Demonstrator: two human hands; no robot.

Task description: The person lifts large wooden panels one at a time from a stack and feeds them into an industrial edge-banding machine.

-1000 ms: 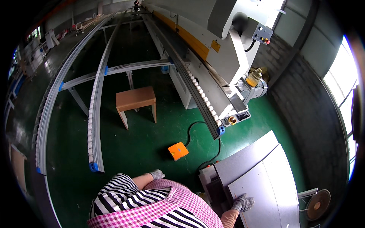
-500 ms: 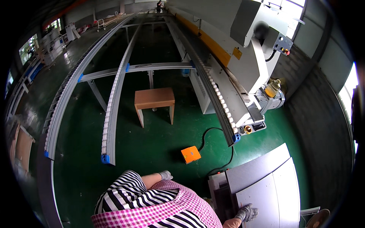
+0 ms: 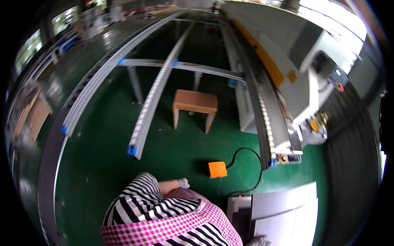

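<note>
My right hand [image 3: 259,241], in a grey glove, shows only in part at the lower edge. Its blurred fingers lie on the light grey panels [image 3: 283,225], which overlap in a stack on the right. Out past my striped sleeve, my left hand [image 3: 183,183] wears a similar glove and sits beside the pink checked apron [image 3: 164,227]. It is small in view, and how its fingers are bent is unclear; I see nothing held in it. An orange foot-switch box [image 3: 217,169] with a black cable stands on the green floor ahead of me.
Long rails with white rollers [image 3: 141,119] run away ahead, tipped with blue end caps. A brown stool [image 3: 195,100] stands between the rails. To the right is a large white machine [image 3: 303,86] with a yellow strip. Wooden boards [image 3: 35,115] lean at the left.
My view has turned to the right, so the rails, stool and box sit differently in it. The right hand has slipped toward the lower edge, still on the panels.
</note>
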